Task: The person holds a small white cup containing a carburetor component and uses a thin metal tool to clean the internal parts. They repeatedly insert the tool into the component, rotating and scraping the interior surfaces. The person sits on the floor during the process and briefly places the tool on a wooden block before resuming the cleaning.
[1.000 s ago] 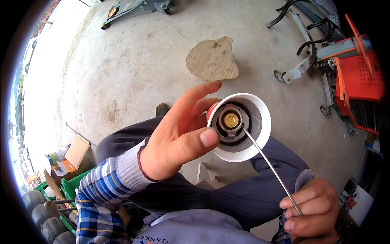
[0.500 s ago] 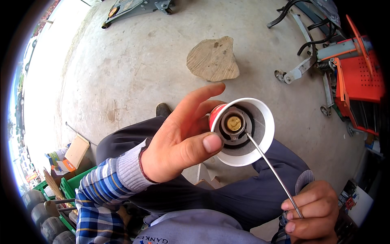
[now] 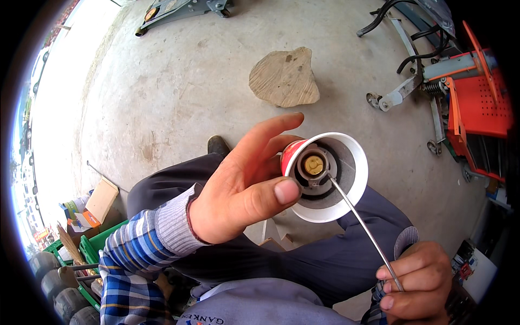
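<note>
My left hand (image 3: 244, 189) grips a paper cup (image 3: 358, 176) by its red side, thumb along the near rim and index finger raised off it. The white-rimmed mouth tilts up toward me. Inside the cup sits a round metal part (image 3: 313, 185) with a brass-coloured centre (image 3: 314, 164); its underside is hidden. My right hand (image 3: 418, 284), at the lower right, is closed around a thin metal rod (image 3: 366, 229). The rod's far end reaches over the rim into the cup and meets the edge of the metal part. Its near end is hidden in my fingers.
A flat-topped wooden block (image 3: 285, 78) stands on the concrete floor ahead. Beyond it to the left is a grey floor jack (image 3: 187, 12). Red and grey wheeled equipment (image 3: 476, 103) stands at the right. By my left elbow are a green crate (image 3: 97, 244) and an opened carton (image 3: 103, 200).
The cup and my left hand have shifted very slightly to the right and nearer. The rod's tip remains at the metal part, and both hands keep their hold.
</note>
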Available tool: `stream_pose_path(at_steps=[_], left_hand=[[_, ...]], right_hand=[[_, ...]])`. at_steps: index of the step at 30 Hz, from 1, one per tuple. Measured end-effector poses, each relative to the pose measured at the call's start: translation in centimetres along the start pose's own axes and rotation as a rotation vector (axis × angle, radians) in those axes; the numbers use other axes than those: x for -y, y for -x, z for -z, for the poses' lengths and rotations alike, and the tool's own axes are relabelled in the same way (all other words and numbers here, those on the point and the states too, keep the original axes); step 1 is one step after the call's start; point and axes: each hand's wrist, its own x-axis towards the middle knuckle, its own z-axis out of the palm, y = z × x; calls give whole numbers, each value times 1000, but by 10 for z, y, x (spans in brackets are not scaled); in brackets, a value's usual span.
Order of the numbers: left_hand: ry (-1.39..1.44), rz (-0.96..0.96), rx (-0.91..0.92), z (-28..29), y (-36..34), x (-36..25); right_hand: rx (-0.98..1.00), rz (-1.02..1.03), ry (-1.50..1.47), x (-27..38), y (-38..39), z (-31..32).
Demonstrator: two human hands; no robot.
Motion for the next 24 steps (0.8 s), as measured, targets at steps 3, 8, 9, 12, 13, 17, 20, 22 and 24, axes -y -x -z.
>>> stream_pose_path(at_steps=[3,8,9,12,13,17,20,22,24], left_hand=[[-6,-2,-1,0,1,0],[-5,-7,9,0,-1,0],[-6,-5,5,0,0,1],[-10,-1,-1,0,1,1],[-14,0,0,0,1,0],[-28,-3,10,0,0,1],[-23,-5,9,0,1,1],[-26,4,-3,1,1,1],[-16,14,-9,1,1,1]], right_hand=[[85,30,-10,-2,-4,4],[-49,69,103,-10,18,-4],[-27,72,95,-10,16,-4],[85,67,46,-4,-2,0],[82,45,59,-2,-4,-1],[51,-71,223,6,4,-5],[25,-66,265,3,8,-5],[10,-104,279,5,8,-4],[-26,-190,331,12,6,-6]])
